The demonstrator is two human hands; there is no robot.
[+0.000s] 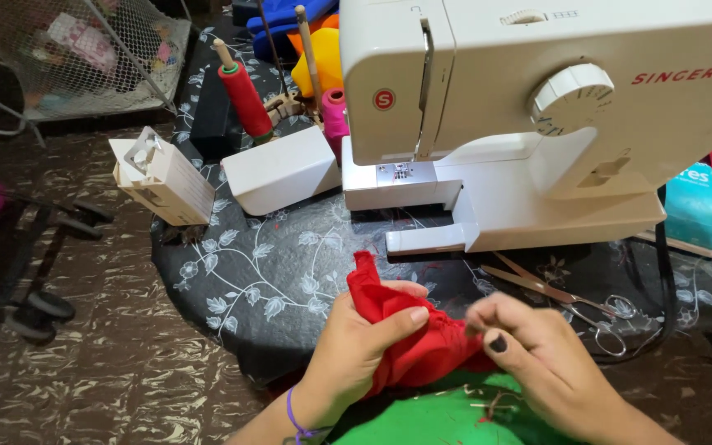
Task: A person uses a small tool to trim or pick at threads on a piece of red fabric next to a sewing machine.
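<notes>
While the left hand [364,342] gripped the red cloth [401,330], the right hand [529,342] pinched its edge shut, near the sewing machine [537,124].

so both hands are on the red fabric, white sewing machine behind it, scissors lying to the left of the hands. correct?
Not quite: the scissors lie to the right of the hands, by the machine's base, as the head view shows. The rest holds: left hand and right hand are on the red fabric, with the white sewing machine behind.

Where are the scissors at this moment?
In the head view, the scissors lie on the flowered cloth on the right side, just in front of the white sewing machine and beyond the right hand.
</notes>
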